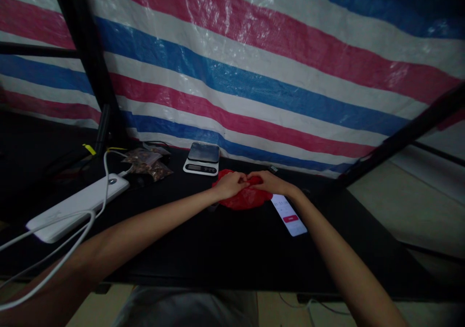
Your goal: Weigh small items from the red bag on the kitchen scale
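Observation:
A thin red plastic bag (242, 201) lies bunched on the black table in front of me. Bent fingers of my left hand (231, 185) pinch its upper left part. From the other side my right hand (268, 181) grips the bag's upper right part, with the two hands' fingertips almost meeting. Whatever the bag contains is hidden. Just behind the bag, to the left, stands a small white kitchen scale (201, 159) with a dark top. Close to my right wrist lies a phone (289, 215) with its screen lit.
A white power strip (78, 207) with looping white cables (105, 191) occupies the left side. Clear packets of brown pieces (148, 163) lie beyond it. Behind the table (218, 254) hangs a striped plastic sheet (232, 75), with black frame posts (87, 51) at its sides.

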Demonstrator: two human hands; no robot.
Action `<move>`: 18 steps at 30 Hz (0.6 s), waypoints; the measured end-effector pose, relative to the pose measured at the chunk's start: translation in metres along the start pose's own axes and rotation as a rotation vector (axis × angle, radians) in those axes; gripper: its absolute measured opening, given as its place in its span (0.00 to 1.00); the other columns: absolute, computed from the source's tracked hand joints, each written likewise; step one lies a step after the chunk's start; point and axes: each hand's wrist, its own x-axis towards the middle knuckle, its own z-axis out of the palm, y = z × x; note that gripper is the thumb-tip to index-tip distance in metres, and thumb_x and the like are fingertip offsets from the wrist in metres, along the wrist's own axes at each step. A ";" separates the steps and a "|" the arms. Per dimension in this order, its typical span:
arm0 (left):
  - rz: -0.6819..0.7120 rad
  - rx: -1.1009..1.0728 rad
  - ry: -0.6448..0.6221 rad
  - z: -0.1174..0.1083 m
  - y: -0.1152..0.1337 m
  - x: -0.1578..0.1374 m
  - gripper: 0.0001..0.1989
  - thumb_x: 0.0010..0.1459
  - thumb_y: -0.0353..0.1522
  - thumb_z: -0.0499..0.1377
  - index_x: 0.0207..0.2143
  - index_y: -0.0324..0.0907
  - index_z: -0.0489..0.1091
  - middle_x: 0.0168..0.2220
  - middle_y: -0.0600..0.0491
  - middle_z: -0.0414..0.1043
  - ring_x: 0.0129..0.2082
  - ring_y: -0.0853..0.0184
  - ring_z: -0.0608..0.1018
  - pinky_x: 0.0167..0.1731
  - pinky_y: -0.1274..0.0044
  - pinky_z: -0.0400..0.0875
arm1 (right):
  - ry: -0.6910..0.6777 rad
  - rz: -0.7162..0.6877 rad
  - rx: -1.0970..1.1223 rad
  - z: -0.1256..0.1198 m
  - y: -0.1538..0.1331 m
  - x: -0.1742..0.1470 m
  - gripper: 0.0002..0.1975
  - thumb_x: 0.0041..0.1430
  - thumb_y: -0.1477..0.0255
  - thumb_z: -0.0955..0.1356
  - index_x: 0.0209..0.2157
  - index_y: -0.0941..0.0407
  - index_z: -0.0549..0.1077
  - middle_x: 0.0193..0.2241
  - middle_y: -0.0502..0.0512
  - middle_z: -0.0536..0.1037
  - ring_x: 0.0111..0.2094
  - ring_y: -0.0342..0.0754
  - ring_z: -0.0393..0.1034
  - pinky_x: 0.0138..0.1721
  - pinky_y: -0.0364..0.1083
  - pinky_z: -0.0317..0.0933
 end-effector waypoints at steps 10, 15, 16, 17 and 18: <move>-0.001 0.123 0.025 -0.003 -0.003 -0.001 0.15 0.56 0.41 0.48 0.33 0.42 0.70 0.32 0.54 0.73 0.34 0.67 0.73 0.32 0.80 0.62 | 0.030 0.138 -0.254 -0.010 0.011 -0.008 0.11 0.45 0.76 0.63 0.33 0.56 0.72 0.29 0.51 0.75 0.31 0.46 0.67 0.32 0.41 0.56; 0.238 0.449 0.101 -0.019 0.003 -0.008 0.20 0.58 0.43 0.44 0.33 0.38 0.69 0.32 0.46 0.72 0.39 0.62 0.71 0.43 0.72 0.57 | 0.070 0.044 0.007 -0.013 0.006 -0.016 0.14 0.44 0.79 0.59 0.31 0.58 0.72 0.31 0.52 0.74 0.33 0.45 0.67 0.36 0.43 0.59; 0.292 0.549 0.124 -0.024 0.003 -0.008 0.19 0.56 0.44 0.47 0.33 0.37 0.68 0.33 0.45 0.71 0.42 0.60 0.69 0.46 0.70 0.54 | 0.079 0.023 0.063 -0.015 0.005 -0.018 0.15 0.43 0.80 0.58 0.30 0.58 0.72 0.31 0.53 0.74 0.34 0.45 0.67 0.37 0.43 0.59; 0.334 0.643 0.138 -0.030 0.002 -0.009 0.19 0.53 0.44 0.51 0.34 0.37 0.68 0.35 0.44 0.70 0.44 0.58 0.67 0.47 0.69 0.51 | 0.085 -0.002 0.114 -0.018 0.006 -0.020 0.15 0.41 0.81 0.57 0.28 0.58 0.72 0.32 0.53 0.74 0.34 0.45 0.67 0.37 0.44 0.59; 0.358 0.725 0.143 -0.036 0.000 -0.008 0.19 0.50 0.43 0.55 0.36 0.37 0.67 0.37 0.44 0.69 0.47 0.57 0.65 0.48 0.68 0.50 | 0.087 -0.031 0.156 -0.021 0.007 -0.022 0.14 0.40 0.81 0.57 0.26 0.58 0.72 0.33 0.54 0.74 0.35 0.45 0.67 0.38 0.44 0.60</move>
